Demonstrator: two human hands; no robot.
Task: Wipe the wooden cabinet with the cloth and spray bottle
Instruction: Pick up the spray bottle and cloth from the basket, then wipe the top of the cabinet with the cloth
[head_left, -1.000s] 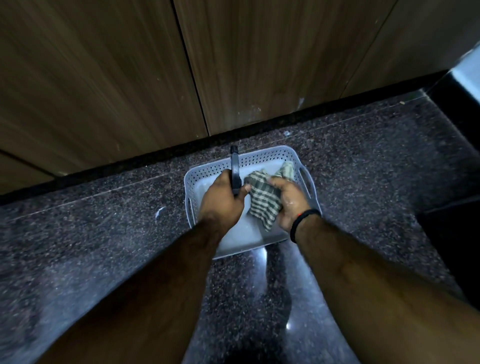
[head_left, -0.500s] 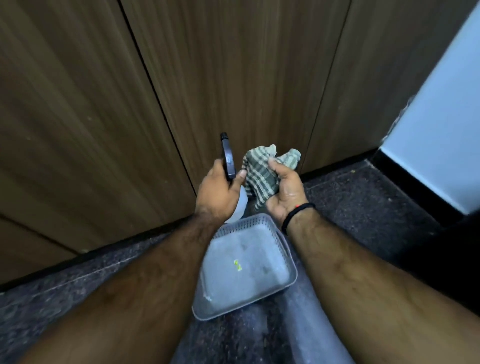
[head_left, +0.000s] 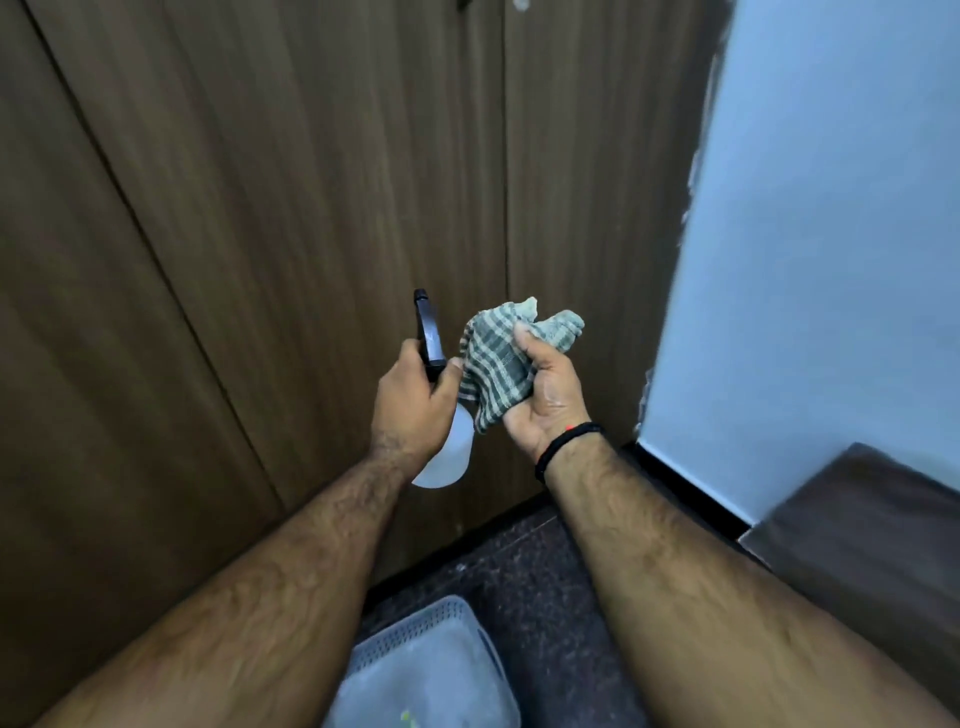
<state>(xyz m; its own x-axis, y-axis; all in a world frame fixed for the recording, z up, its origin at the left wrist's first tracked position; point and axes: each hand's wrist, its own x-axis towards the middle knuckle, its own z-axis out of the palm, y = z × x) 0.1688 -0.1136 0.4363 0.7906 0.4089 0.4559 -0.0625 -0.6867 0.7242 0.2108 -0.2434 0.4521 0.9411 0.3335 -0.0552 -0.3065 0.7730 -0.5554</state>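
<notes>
**Risk check: bottle + cloth up, cabinet not yet wiped**

Left hand (head_left: 415, 400): fingers wrapped round spray bottle (head_left: 441, 441) neck, nozzle twd cabinet (head_left: 311, 208). Right hand (head_left: 545, 400): fingers bunch cloth (head_left: 498, 358), just beside nozzle. Risks: spray hits cloth/wall (head_left: 831, 234) if aim drifts; loose cloth end could slip. Basket (head_left: 431, 670) on floor (head_left: 545, 571) by feet, trip hazard. Dark furniture corner (head_left: 872, 530) to the right.

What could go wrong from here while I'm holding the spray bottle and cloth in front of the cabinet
1. The spray bottle nozzle, in the left hand, looks aimed at the cabinet, but the pale wall is close on the right; overspray might mark it.
2. The cloth is bunched in the right hand, so it may wipe unevenly unless spread.
3. The basket sits on the floor near your feet; stepping forward could trip you.
</notes>
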